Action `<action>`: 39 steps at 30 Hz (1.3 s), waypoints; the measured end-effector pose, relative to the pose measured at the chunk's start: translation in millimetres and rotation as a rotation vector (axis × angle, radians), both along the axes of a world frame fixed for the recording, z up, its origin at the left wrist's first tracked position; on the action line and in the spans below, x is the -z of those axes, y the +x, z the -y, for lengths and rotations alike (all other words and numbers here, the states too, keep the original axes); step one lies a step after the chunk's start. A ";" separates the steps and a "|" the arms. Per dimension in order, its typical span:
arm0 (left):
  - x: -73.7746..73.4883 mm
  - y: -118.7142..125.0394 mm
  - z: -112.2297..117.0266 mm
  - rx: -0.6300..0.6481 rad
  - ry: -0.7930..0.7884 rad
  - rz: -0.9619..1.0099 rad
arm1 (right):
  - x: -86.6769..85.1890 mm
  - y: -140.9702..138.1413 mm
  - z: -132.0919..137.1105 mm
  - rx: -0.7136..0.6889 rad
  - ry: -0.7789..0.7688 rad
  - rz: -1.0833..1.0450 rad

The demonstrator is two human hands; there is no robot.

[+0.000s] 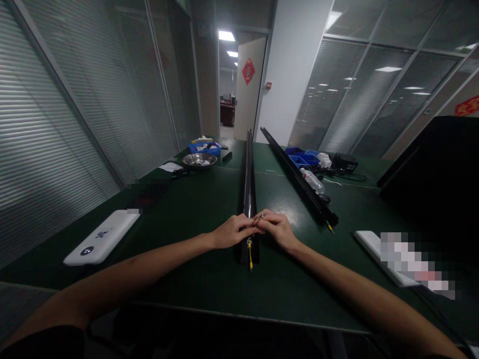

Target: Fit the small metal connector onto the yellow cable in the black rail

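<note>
Left forearm, right forearm bare, stretched forward, converging. Left grip, right grip meet, fingers bent, thumbs pointing inward, wrists nearly straight.

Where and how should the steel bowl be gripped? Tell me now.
Pinch the steel bowl by its near rim, probably with the left hand, coming from the person's side and slightly above. It stands upright with that edge exposed, while a blue basket sits close behind its far side. Keep it level: white items lie inside.

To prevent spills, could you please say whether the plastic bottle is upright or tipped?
Tipped: the plastic bottle lies on its side beside the right-hand black rail.
</note>
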State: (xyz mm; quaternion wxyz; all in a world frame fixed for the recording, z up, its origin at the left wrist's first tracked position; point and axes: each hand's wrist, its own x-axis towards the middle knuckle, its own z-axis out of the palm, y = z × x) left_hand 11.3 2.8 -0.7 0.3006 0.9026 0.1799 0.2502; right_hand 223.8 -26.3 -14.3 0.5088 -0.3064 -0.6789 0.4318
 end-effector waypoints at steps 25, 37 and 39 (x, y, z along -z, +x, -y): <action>-2.2 -6.4 1.6 -0.058 0.033 0.072 | -3.2 -5.9 24.5 0.166 0.318 0.301; -2.3 -6.5 -0.2 -0.048 0.057 0.081 | -3.8 -7.8 22.6 0.176 0.321 0.303; -2.9 -6.6 -0.2 -0.044 0.053 0.073 | -3.3 -7.5 22.9 0.164 0.322 0.302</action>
